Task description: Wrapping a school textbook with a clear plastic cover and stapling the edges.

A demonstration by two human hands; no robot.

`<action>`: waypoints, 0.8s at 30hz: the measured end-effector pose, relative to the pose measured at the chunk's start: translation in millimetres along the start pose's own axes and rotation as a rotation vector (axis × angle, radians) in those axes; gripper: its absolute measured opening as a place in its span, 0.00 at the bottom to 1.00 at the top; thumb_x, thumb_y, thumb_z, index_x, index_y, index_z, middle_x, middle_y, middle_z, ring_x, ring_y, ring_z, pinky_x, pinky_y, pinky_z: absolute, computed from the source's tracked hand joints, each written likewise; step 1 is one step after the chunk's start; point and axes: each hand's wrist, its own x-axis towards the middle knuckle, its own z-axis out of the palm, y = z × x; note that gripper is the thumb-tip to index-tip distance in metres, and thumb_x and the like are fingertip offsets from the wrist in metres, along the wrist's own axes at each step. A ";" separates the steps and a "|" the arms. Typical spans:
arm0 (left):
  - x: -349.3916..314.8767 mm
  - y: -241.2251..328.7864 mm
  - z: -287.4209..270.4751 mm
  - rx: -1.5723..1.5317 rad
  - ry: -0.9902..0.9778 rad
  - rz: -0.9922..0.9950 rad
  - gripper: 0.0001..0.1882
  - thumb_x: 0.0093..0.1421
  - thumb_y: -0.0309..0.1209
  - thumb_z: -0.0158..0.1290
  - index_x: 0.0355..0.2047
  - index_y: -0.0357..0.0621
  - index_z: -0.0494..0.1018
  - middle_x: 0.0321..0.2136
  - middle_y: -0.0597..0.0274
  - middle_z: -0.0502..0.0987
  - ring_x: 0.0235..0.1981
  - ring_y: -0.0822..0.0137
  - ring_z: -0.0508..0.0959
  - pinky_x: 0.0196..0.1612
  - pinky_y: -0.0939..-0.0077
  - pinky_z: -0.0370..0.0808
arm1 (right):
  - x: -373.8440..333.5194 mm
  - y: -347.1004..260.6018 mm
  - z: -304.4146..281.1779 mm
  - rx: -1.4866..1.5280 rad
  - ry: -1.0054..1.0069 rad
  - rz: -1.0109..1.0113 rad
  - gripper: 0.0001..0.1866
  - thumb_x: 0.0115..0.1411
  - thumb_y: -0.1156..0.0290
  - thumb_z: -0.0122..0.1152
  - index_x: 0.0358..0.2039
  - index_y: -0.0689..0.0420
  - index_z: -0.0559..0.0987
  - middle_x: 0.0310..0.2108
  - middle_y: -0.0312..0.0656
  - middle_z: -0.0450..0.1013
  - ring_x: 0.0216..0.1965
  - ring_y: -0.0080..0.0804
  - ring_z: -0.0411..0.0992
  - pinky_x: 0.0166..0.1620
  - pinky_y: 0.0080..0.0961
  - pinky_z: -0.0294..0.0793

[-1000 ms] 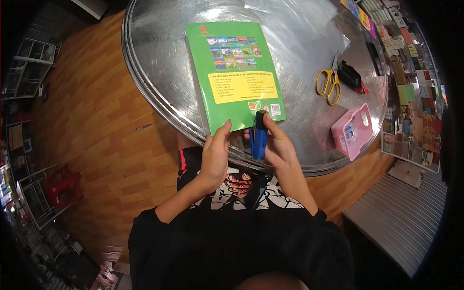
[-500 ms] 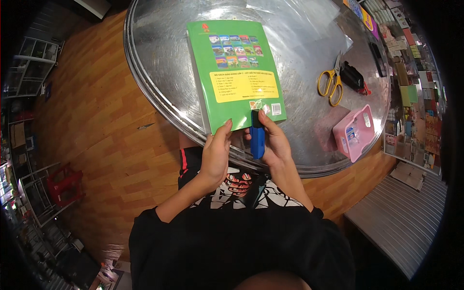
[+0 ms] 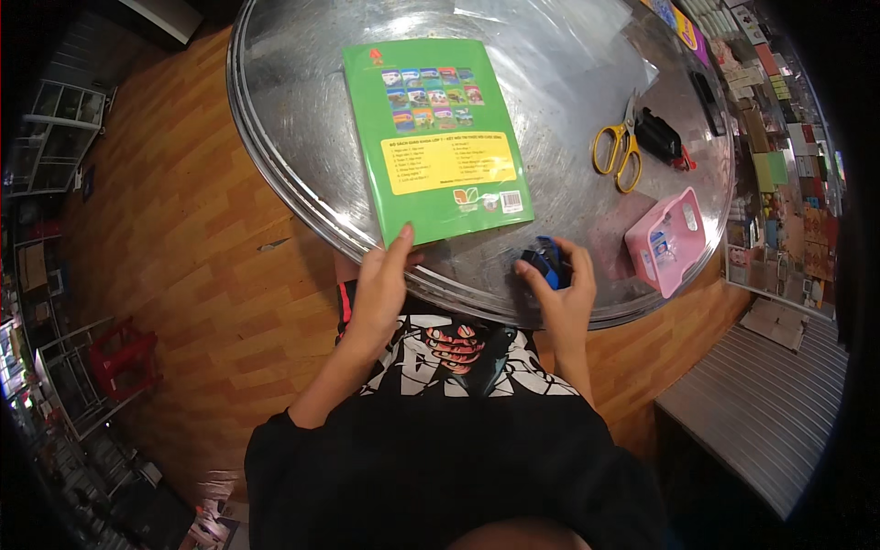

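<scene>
A green book (image 3: 440, 202) with a yellow text panel lies with its cover up on the round metal table. My left hand (image 3: 380, 284) holds the book's lower left corner, thumb on top and fingers under it. My right hand (image 3: 564, 289) is closed round a small blue and black stapler (image 3: 547, 264), just above the table near its front edge. The stapler is apart from the book, to the right of its lower corner, and partly hidden by my fingers.
Yellow-handled scissors (image 3: 617, 158) lie right of the book, beside a black tool with a red tip (image 3: 662, 139). A pink basket (image 3: 674, 261) with small blue items stands at the right rim of the metal table (image 3: 302, 156). Clear plastic sheets (image 3: 587, 46) lie at the back.
My right hand has drawn the stapler off the book's lower edge and moved it right, turning it. The book rests slightly farther left, with my left hand still at its corner.
</scene>
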 end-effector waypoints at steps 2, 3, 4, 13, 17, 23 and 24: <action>-4.1 -1.4 -6.9 -0.129 0.059 0.019 0.18 0.61 0.36 0.41 0.44 0.33 0.66 0.37 0.58 0.72 0.39 0.69 0.71 0.42 0.75 0.66 | 1.1 11.8 -0.4 -0.051 0.063 -0.027 0.21 0.41 0.72 0.66 0.36 0.63 0.71 0.32 0.44 0.67 0.35 0.37 0.67 0.39 0.27 0.66; -5.8 -1.4 -10.8 -0.257 0.122 0.038 0.16 0.61 0.35 0.42 0.42 0.34 0.68 0.35 0.61 0.73 0.36 0.72 0.72 0.40 0.78 0.67 | 1.2 16.4 -0.9 -0.100 0.122 -0.053 0.21 0.41 0.72 0.67 0.36 0.63 0.71 0.33 0.45 0.67 0.35 0.37 0.67 0.40 0.26 0.66; -6.3 -0.7 -15.7 -0.294 0.119 0.053 0.15 0.61 0.32 0.41 0.43 0.34 0.67 0.35 0.61 0.73 0.35 0.72 0.72 0.39 0.78 0.68 | 0.7 16.5 -1.8 -0.068 0.133 -0.015 0.22 0.40 0.71 0.67 0.36 0.63 0.71 0.35 0.45 0.66 0.37 0.39 0.66 0.42 0.28 0.64; -9.1 4.0 -26.1 -0.366 0.141 0.082 0.17 0.58 0.25 0.44 0.48 0.34 0.62 0.35 0.59 0.72 0.37 0.72 0.70 0.41 0.78 0.67 | 0.5 22.8 3.3 -0.412 0.148 -0.142 0.27 0.41 0.67 0.67 0.43 0.59 0.70 0.41 0.46 0.63 0.44 0.44 0.59 0.50 0.36 0.56; -10.1 6.5 -24.7 -0.377 0.073 0.142 0.22 0.57 0.23 0.44 0.52 0.34 0.57 0.34 0.57 0.73 0.36 0.71 0.71 0.41 0.78 0.67 | 0.0 -7.6 14.6 -0.276 0.110 -0.303 0.30 0.42 0.67 0.66 0.47 0.58 0.69 0.44 0.47 0.61 0.47 0.44 0.58 0.51 0.38 0.54; -11.9 25.2 -2.9 -0.472 -0.090 0.187 0.24 0.55 0.22 0.43 0.53 0.33 0.55 0.34 0.57 0.72 0.35 0.71 0.71 0.40 0.78 0.67 | 6.4 -52.1 56.3 -0.074 0.071 -0.829 0.22 0.41 0.74 0.64 0.41 0.58 0.73 0.40 0.43 0.66 0.43 0.40 0.63 0.45 0.32 0.61; -12.5 27.3 0.5 -0.500 -0.138 0.184 0.24 0.55 0.22 0.43 0.53 0.34 0.54 0.33 0.57 0.72 0.35 0.71 0.71 0.41 0.77 0.67 | 7.4 -53.7 59.2 -0.027 0.106 -0.868 0.20 0.40 0.77 0.64 0.39 0.59 0.74 0.38 0.42 0.68 0.40 0.39 0.65 0.43 0.31 0.62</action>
